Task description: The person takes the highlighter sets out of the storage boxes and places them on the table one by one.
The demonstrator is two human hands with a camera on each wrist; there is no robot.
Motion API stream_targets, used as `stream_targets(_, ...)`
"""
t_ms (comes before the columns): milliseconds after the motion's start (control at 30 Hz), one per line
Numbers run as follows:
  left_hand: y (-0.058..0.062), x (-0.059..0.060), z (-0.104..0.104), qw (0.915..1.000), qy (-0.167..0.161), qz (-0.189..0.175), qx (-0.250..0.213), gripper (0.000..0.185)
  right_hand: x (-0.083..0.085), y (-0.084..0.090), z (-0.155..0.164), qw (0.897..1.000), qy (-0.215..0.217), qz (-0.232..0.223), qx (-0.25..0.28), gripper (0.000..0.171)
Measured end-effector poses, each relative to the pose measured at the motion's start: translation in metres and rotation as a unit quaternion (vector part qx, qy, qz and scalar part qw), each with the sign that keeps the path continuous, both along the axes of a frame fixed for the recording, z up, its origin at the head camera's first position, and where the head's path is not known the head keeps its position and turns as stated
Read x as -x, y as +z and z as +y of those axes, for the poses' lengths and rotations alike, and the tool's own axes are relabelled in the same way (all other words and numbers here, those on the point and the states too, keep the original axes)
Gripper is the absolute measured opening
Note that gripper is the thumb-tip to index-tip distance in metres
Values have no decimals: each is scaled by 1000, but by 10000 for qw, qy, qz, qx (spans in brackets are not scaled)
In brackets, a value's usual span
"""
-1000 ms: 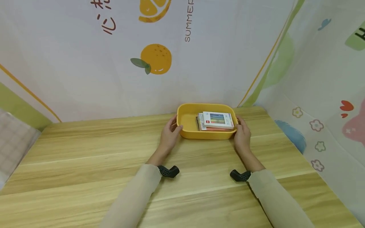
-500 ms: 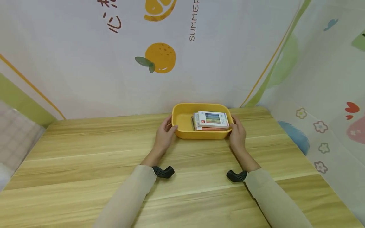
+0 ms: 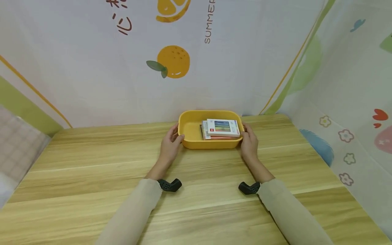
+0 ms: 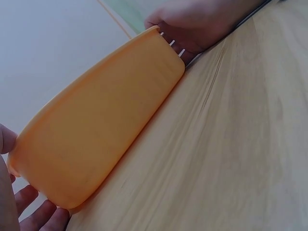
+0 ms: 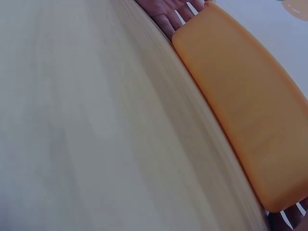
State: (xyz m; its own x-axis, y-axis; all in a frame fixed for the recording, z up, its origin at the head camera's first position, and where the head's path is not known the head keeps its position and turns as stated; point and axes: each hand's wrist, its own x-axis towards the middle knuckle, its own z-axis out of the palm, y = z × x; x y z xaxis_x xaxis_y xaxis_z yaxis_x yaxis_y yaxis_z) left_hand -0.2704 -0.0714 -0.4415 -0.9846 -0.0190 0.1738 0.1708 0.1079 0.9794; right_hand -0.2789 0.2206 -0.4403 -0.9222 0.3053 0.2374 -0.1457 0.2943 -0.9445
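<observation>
A yellow plastic bin [image 3: 211, 145] sits on the wooden table close to the back wall, between both hands. My left hand [image 3: 169, 144] grips its left end, thumb at the rim and fingers round the side. At the opposite end, my right hand [image 3: 249, 143] holds the bin the same way. In the left wrist view the fingers [image 4: 41, 214] curl under the end of the bin wall [image 4: 101, 120]. Stacked in the bin's right part are a white box [image 3: 223, 128] with a coloured striped picture and flat items beneath, partly hidden.
The wooden table [image 3: 92, 163] reaches back to a white cloth wall [image 3: 107, 88] printed with oranges. Another printed cloth [image 3: 361, 102] hangs along the right edge. A checked cloth [image 3: 18, 146] shows beyond the left edge.
The bin has slid left along the table's back with both hands on its ends. The stack inside has travelled with it. The head view has shifted slightly.
</observation>
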Motion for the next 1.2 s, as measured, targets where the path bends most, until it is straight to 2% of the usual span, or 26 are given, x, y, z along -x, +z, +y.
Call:
stream_targets(333,-2,-1,-18,9998,124,-135,-15,58,0,-2,-18,9999,128,-5,25,47)
stream_targets(633,0,-1,-30,9993,210,-134,-276,57,3,-1,-31,9994,334,116,44,47)
stream_targets(833,1,-4,-38,9996,258,-86,-97,57,4,0,-38,9989,438,164,90,46)
stream_targets(1200,4,-8,-52,9989,328,-274,-194,58,8,-2,-53,9978,622,167,125,47)
